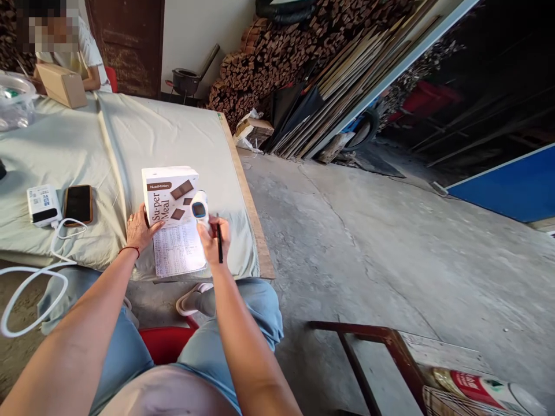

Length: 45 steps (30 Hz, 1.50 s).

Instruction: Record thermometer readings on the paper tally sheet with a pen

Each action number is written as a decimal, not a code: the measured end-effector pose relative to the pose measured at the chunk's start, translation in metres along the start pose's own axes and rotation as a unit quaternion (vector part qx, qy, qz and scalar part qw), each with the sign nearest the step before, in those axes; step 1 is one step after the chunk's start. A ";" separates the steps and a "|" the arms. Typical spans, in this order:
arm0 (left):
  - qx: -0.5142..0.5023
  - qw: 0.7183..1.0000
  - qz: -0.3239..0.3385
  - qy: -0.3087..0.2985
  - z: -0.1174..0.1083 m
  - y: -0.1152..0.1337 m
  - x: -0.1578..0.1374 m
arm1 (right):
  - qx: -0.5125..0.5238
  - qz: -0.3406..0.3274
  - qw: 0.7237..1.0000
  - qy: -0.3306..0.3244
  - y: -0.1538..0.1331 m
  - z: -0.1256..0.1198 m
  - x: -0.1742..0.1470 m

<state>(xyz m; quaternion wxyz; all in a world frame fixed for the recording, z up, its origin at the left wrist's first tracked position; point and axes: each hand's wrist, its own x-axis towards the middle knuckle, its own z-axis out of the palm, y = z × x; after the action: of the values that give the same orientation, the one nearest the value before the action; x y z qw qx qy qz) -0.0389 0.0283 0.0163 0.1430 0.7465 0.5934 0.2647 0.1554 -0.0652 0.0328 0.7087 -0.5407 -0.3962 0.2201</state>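
Note:
My left hand [139, 229] rests flat on the left edge of a white "Su-per Meal" box [167, 193] and the sheet of paper [177, 249] with printed rows lying in front of it. My right hand [212, 240] grips a white scanner-like device with a blue screen [200, 208], pointed at the box, and also holds a black pen [219, 241] between its fingers. Box and paper lie on a table covered with a pale green cloth [143, 138].
A black phone [78, 204] and a white power bank [42, 203] with a white cable [30, 283] lie left. Another person sits at the far end behind a cardboard box [61, 84]. Stacked wood and boards [312, 63] stand right of the table.

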 end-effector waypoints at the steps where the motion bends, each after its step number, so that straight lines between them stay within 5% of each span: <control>1: 0.000 1.000 0.002 -0.005 -0.001 0.002 -0.001 | -0.044 -0.014 0.999 0.005 0.007 -0.016 -0.002; 5: 0.020 0.999 0.009 -0.031 -0.003 0.007 -0.003 | -0.244 0.006 0.969 -0.024 0.035 -0.078 -0.003; 8: 0.029 0.999 0.008 -0.044 -0.002 0.008 -0.002 | -0.327 0.001 0.944 -0.037 0.039 -0.099 -0.003; 13: 0.040 0.997 0.013 -0.066 -0.001 0.011 -0.003 | -0.263 -0.072 0.961 -0.054 0.018 -0.077 -0.019; 20: 0.129 0.986 -0.054 -0.085 0.005 0.028 -0.058 | -0.124 0.086 0.981 -0.124 0.034 -0.049 -0.044; 25: 0.136 0.982 -0.096 -0.087 0.015 0.044 -0.094 | -0.134 0.083 0.977 -0.143 0.042 -0.050 -0.050; 45: 0.156 0.969 -0.130 -0.142 0.017 0.051 -0.093 | -0.201 0.027 0.963 -0.177 0.053 -0.046 -0.056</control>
<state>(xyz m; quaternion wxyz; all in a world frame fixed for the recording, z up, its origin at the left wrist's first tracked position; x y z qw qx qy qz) -0.0019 -0.0724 0.0083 0.1408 0.7057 0.6932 0.0394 0.1656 -0.1172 -0.0400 0.4973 -0.6351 -0.5367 0.2475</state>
